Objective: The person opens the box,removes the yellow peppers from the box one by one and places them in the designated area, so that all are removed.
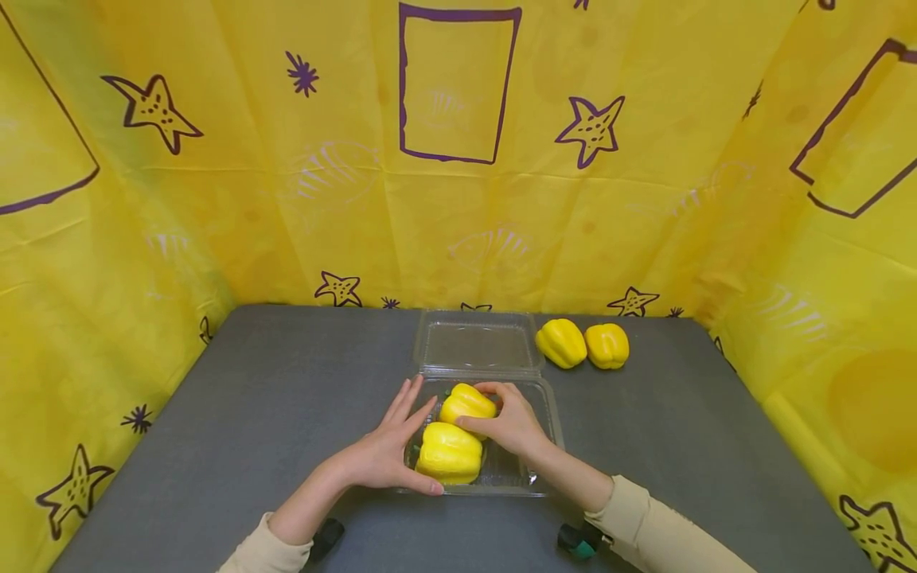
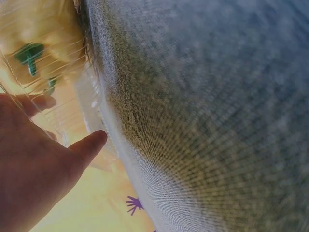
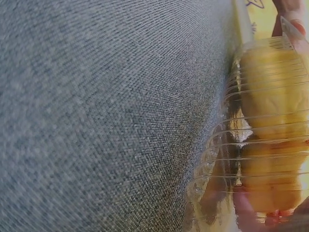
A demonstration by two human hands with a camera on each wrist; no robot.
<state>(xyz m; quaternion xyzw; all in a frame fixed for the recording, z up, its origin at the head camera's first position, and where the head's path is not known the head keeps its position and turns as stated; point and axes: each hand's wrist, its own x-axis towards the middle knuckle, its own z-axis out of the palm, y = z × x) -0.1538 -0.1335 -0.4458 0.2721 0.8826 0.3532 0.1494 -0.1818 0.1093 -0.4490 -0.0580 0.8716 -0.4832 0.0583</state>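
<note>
A clear plastic clamshell container [image 1: 512, 476] lies with its lid folded back on the grey table. Two yellow bell peppers sit in its base: the nearer bell pepper [image 1: 450, 455] at the front left and the farther bell pepper [image 1: 467, 406] just behind it. My right hand [image 1: 512, 422] grips the farther one between thumb and fingers. My left hand [image 1: 383, 450] spreads along the container's left side, its thumb at the front rim by the nearer pepper. Through the ribbed wall, the left wrist view shows a green stem [image 2: 30, 54]; the right wrist view shows both peppers.
The open lid [image 1: 478, 342] lies flat behind the base. Right of it are two more yellow bell peppers, one [image 1: 562, 344] next to the lid and another [image 1: 607, 345] beside it. Yellow patterned cloth [image 1: 458, 207] hangs around the table's back and sides.
</note>
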